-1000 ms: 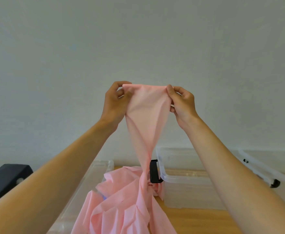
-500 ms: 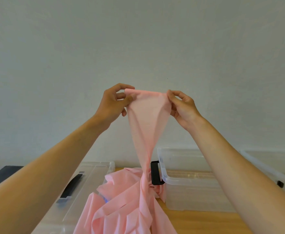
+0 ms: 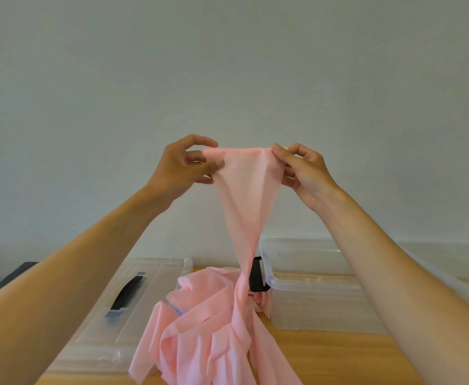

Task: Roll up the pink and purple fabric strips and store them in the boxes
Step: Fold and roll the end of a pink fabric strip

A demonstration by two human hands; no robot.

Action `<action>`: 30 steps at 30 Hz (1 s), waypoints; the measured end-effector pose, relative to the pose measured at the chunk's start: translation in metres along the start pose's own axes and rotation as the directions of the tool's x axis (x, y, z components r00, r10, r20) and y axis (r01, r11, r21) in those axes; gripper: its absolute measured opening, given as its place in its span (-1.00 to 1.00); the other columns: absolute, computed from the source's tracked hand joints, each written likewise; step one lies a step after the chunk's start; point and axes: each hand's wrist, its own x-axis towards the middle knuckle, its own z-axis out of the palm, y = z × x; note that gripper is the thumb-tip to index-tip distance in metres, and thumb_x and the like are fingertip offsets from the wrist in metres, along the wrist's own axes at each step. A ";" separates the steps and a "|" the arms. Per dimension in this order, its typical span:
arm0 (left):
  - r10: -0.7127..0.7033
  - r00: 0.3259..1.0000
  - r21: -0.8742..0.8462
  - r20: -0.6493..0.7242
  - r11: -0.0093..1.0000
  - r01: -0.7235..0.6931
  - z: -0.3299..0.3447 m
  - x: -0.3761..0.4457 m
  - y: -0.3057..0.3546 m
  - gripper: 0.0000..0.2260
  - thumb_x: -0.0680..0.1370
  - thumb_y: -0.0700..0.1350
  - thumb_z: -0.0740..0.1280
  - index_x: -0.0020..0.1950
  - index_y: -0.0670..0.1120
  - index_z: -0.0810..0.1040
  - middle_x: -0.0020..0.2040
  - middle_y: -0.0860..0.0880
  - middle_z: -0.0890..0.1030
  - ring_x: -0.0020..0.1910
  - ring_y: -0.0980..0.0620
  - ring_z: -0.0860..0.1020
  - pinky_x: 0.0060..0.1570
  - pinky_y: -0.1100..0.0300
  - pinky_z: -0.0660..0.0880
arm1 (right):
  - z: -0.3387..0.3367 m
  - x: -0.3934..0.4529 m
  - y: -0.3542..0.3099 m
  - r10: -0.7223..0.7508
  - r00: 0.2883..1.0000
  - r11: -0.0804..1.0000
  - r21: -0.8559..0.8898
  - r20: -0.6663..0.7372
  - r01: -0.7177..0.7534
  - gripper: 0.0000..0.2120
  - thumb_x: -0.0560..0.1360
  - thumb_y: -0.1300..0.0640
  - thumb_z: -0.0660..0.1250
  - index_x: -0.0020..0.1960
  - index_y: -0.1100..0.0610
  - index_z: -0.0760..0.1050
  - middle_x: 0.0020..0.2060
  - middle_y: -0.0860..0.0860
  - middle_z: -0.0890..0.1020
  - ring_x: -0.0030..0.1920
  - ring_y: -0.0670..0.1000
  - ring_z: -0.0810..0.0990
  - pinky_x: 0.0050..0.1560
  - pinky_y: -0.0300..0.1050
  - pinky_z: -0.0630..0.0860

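Far left edge: dark object [image 3: 11,276], only partly in view, can't tell what it is. Next to it, a clear plastic lid [image 3: 133,309] with a black handle [image 3: 127,293] lies flat on the wooden surface [image 3: 325,357], at the surface's left side, reaching back toward the wall.

Left hand [image 3: 180,168] is raised in front of the wall, thumb and fingers curled, pinching the left top corner of the pink fabric strip [image 3: 244,195]. The index finger arches over the top edge.

The strip's top edge is stretched flat between the two hands. Below, it narrows to a twist, then drops into a loose, crumpled pile on the surface, mid-front. The pile overlaps the lid's right edge and touches the box on the right. A small bluish-purple bit [image 3: 179,312] shows in the folds, too small to identify.

Right hand [image 3: 305,173] is at the same height, fingers curled, pinching the right top corner of the strip.

Right of the pile: a clear plastic box [image 3: 325,307], open top, with a black latch [image 3: 256,275] on its left end; the twisted strip hangs in front of the latch. Far right: a second clear box [image 3: 449,268], partly hidden by the right forearm.
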 end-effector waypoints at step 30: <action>0.132 0.971 -0.300 -0.199 0.935 -0.189 0.030 0.000 0.171 -0.86 0.64 -0.08 0.39 0.18 -0.06 0.59 -0.08 0.02 0.68 -0.12 0.05 0.59 -0.11 0.10 0.52 | 0.015 -0.033 -0.164 -0.256 0.955 0.948 0.157 -0.147 0.278 -0.77 0.54 0.11 0.49 0.04 0.29 0.64 -0.05 0.16 0.71 -0.10 0.06 0.68 0.06 0.00 0.65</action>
